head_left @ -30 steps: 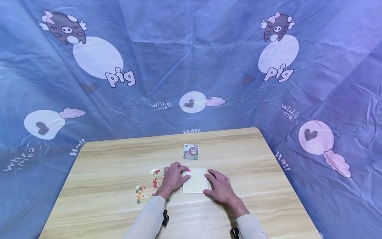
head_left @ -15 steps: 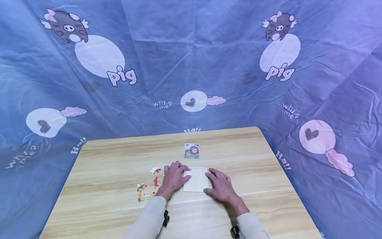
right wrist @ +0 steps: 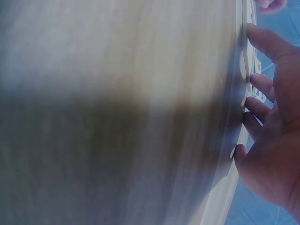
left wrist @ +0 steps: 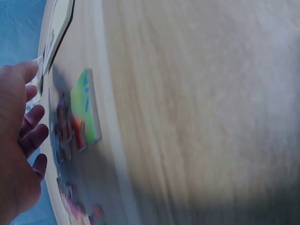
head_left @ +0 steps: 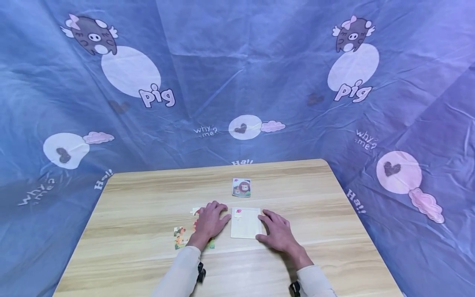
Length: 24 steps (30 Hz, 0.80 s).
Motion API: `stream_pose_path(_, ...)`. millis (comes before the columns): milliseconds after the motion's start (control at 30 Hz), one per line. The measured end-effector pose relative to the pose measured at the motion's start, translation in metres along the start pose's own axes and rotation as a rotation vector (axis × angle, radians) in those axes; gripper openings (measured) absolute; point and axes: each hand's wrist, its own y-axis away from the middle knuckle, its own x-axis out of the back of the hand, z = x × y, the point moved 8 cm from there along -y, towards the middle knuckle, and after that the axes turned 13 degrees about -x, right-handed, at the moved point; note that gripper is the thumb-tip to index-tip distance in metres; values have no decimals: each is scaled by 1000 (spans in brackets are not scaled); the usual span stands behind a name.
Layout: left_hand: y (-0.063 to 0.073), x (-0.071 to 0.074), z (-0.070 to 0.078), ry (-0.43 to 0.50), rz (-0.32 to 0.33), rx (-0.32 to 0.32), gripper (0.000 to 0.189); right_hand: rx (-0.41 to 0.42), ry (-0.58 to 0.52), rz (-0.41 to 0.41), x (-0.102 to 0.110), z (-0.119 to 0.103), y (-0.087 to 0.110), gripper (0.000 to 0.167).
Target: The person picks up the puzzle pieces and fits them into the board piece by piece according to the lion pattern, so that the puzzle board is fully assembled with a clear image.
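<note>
My left hand [head_left: 211, 220], its fingers loosely bent and holding nothing that I can see, is just beside the left edge of the tray [head_left: 245, 229], over part of the loose pieces [head_left: 179, 238] on the table [head_left: 130, 198]. My right hand [head_left: 279, 233] has its thumb and fingers spread along the tray's right edge, touching it without closing round it. One piece with a pink print [head_left: 238, 213] lies in the tray's far left corner, and the lion card [head_left: 241, 187] lies beyond the tray.
</note>
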Motion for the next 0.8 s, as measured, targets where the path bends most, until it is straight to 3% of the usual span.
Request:
stream_pose_path(367, 8, 18, -15, 16, 65, 30, 29, -15, -4, 9, 1, -1, 0, 68)
stream_pose_path(800, 20, 37, -45, 18, 80, 107, 26, -6, 30, 3, 1, -3, -1, 69)
